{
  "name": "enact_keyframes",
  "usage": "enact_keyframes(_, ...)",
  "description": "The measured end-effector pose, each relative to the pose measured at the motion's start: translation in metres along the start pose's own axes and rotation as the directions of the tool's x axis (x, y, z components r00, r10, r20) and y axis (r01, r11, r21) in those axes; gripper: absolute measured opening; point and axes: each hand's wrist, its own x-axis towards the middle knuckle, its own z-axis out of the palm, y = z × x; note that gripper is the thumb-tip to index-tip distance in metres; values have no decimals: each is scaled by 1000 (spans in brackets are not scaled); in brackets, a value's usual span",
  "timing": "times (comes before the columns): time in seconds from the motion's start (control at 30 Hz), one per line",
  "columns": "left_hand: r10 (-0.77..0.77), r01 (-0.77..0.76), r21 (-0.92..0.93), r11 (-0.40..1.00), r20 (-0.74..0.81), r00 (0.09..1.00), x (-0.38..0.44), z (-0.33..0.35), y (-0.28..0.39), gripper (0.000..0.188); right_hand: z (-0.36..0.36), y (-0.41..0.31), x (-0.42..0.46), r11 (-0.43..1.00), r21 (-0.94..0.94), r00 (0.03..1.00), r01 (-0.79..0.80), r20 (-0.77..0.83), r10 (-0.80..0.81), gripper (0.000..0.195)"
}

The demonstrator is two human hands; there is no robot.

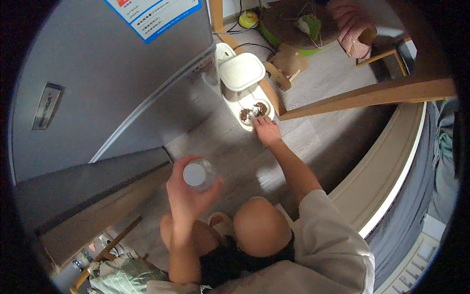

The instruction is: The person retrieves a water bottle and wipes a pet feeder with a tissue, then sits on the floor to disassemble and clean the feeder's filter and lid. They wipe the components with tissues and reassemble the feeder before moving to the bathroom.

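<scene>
My left hand (183, 194) is wrapped around a clear bottle (210, 172) with a white cap (194, 174), held above the floor before my knees. The bottle's contents are hard to make out. Stretched forward, my right hand (267, 131) has its fingertips at the near rim of a white pet feeder's bowl (271, 107). Brown kibble (260, 109) lies in that bowl in two patches, with a pale gap between them. Whether the right fingers pinch anything is hidden. Behind the bowl rises the feeder's lidded container (242, 71).
A grey refrigerator (110, 81) stands close on the left, its lower edge near the feeder. Wooden frame bars (352, 101) run behind and right of the feeder. A bed side (374, 172) curves along the right. A pink slipper (358, 42) lies at the back. Clothes (125, 273) hang lower left.
</scene>
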Motion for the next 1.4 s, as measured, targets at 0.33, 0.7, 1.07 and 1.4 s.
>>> enact_keyframes(0.33,82,-82,-28,996,10,997,124,-12,-29,50,8,6,18,998,-37,993,-56,105,60,27)
enact_keyframes(0.7,20,-22,-29,999,-46,999,130,-19,-16,51,14,10,26,997,-61,990,-57,125,64,26)
enact_keyframes(1.07,34,-36,-27,999,-63,997,197,-40,-19,50,18,15,24,973,-169,961,157,254,-111,19)
enact_keyframes(1.4,46,-43,-77,996,36,998,248,-37,-51,48,10,27,43,966,-82,929,247,304,-212,16)
